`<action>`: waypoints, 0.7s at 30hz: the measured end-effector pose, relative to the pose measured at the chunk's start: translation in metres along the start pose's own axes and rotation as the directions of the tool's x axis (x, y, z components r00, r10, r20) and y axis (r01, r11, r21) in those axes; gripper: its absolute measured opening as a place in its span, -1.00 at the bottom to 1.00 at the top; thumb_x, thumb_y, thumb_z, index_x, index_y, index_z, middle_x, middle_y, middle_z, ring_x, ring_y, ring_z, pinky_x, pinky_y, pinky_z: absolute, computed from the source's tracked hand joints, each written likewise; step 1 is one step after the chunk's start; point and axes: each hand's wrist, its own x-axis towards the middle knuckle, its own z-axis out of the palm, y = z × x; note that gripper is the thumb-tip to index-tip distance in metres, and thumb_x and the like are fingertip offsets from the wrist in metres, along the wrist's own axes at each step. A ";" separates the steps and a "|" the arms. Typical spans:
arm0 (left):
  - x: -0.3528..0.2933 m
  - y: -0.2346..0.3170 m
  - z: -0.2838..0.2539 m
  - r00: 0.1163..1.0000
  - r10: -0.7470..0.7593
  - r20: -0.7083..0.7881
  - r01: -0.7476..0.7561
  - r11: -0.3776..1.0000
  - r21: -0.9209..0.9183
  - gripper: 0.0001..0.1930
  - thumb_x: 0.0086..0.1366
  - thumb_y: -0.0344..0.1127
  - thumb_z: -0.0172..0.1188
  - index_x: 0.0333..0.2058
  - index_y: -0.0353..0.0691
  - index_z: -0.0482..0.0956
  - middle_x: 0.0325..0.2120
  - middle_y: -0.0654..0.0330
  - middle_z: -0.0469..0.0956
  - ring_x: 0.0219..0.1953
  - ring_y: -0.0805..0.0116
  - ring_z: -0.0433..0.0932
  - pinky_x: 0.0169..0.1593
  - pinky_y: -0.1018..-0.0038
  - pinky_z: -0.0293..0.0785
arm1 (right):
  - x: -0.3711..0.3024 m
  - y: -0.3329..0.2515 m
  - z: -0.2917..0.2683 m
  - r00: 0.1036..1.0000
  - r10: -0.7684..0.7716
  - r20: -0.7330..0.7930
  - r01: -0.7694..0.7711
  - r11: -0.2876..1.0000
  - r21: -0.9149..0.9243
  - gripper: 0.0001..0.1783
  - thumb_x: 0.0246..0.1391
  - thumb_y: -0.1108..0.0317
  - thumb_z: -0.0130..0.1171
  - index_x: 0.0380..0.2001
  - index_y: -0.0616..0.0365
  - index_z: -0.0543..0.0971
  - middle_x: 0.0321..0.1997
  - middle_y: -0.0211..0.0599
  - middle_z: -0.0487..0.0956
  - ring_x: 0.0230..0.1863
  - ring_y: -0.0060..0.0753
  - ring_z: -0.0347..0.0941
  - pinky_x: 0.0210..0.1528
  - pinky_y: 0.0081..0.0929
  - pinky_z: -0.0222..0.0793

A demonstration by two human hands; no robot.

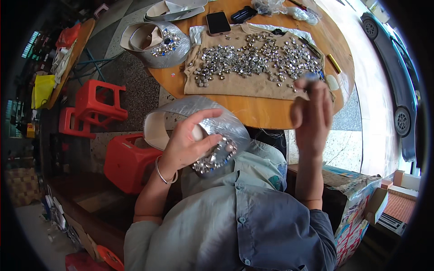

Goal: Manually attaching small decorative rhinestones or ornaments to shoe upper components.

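Note:
My left hand (192,140) is closed on the edge of a silver curved band (233,119) with a cream lining, held above my lap. Clear and blue gems (212,158) are set in a looped cluster on its lower part. My right hand (314,106) is raised over the right front part of the round table, blurred by motion. Its fingers are bent together, with a small bluish-grey thing at the tips that I cannot make out. Beyond it, many loose silvery gems (246,61) lie spread on a tan cloth (226,88).
A second silver band with gems (167,47) rests on the wooden table (266,108) at the left, more bands (174,10) behind. A phone (218,23), a black case (243,14) and a gold tube (334,64) lie around the cloth. Red stools (129,162) stand left; a car (393,77) is outside right.

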 end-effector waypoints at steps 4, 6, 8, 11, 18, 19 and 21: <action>0.008 -0.011 0.003 0.987 0.156 -0.049 -0.154 0.987 0.049 -0.54 0.09 -0.52 0.20 0.00 -0.37 0.33 -0.21 0.23 0.45 -0.17 0.54 0.42 -0.09 0.62 0.35 | -0.015 0.002 -0.012 0.971 0.191 0.147 -0.101 0.878 -0.469 -0.92 0.13 0.39 0.02 -0.36 0.13 0.48 -0.25 -0.35 0.53 -0.56 -0.75 0.32 -0.59 -0.75 0.22; 0.010 0.000 0.018 0.992 0.122 0.026 -0.122 0.992 0.009 -0.50 0.09 -0.52 0.20 0.03 -0.37 0.30 -0.16 0.22 0.44 -0.10 0.50 0.39 -0.02 0.59 0.32 | -0.030 0.027 0.006 0.871 -0.032 0.490 0.391 0.649 -0.652 -0.84 -0.14 0.45 0.24 -0.39 0.03 0.57 -0.30 -0.32 0.48 -0.34 -0.40 0.36 -0.36 -0.51 0.27; 0.012 -0.003 0.027 0.983 0.162 0.084 -0.156 0.985 -0.071 -0.48 0.08 -0.51 0.22 0.04 -0.36 0.29 -0.14 0.21 0.42 -0.07 0.51 0.37 -0.01 0.58 0.32 | -0.038 0.038 0.013 0.827 -0.002 0.562 0.485 0.507 -0.712 -0.83 -0.16 0.47 0.23 -0.39 0.07 0.55 -0.30 -0.32 0.46 -0.32 -0.24 0.33 -0.30 -0.44 0.27; 0.009 0.001 0.026 0.988 0.141 0.060 -0.134 0.985 -0.109 -0.47 0.06 -0.52 0.23 0.04 -0.35 0.29 -0.14 0.22 0.42 -0.07 0.51 0.37 -0.02 0.59 0.32 | -0.036 0.047 0.012 0.821 0.001 0.571 0.482 0.535 -0.694 -0.91 -0.07 0.52 0.17 -0.43 0.19 0.49 -0.27 -0.25 0.46 -0.29 -0.39 0.33 -0.28 -0.54 0.26; -0.004 -0.010 0.000 0.998 0.038 -0.040 -0.046 0.977 -0.209 -0.52 0.06 -0.53 0.22 0.00 -0.33 0.34 -0.23 0.28 0.45 -0.26 0.63 0.41 -0.18 0.66 0.37 | 0.033 -0.059 -0.126 0.994 0.045 0.101 -0.081 0.919 0.386 -0.81 0.18 0.44 -0.12 -0.15 0.26 0.30 -0.31 -0.37 0.38 -0.49 -0.75 0.23 -0.54 -0.84 0.22; -0.008 -0.005 -0.002 0.994 0.075 -0.082 -0.088 0.980 -0.179 -0.52 0.06 -0.54 0.22 0.00 -0.33 0.34 -0.23 0.28 0.45 -0.26 0.64 0.41 -0.19 0.66 0.37 | 0.047 -0.086 -0.193 0.993 0.113 0.046 -0.110 0.665 0.739 -0.78 0.17 0.47 -0.13 -0.12 0.28 0.27 -0.35 -0.39 0.30 -0.37 -0.67 0.25 -0.39 -0.77 0.30; -0.014 0.013 0.004 0.991 0.018 -0.134 -0.023 0.999 -0.032 -0.53 0.04 -0.53 0.24 -0.02 -0.30 0.39 -0.32 0.32 0.47 -0.32 0.68 0.40 -0.23 0.70 0.34 | 0.070 -0.145 -0.366 0.955 0.187 0.229 -0.296 0.601 0.742 -0.79 0.20 0.50 -0.22 -0.14 0.39 0.29 -0.36 -0.27 0.39 -0.30 -0.46 0.36 -0.21 -0.55 0.38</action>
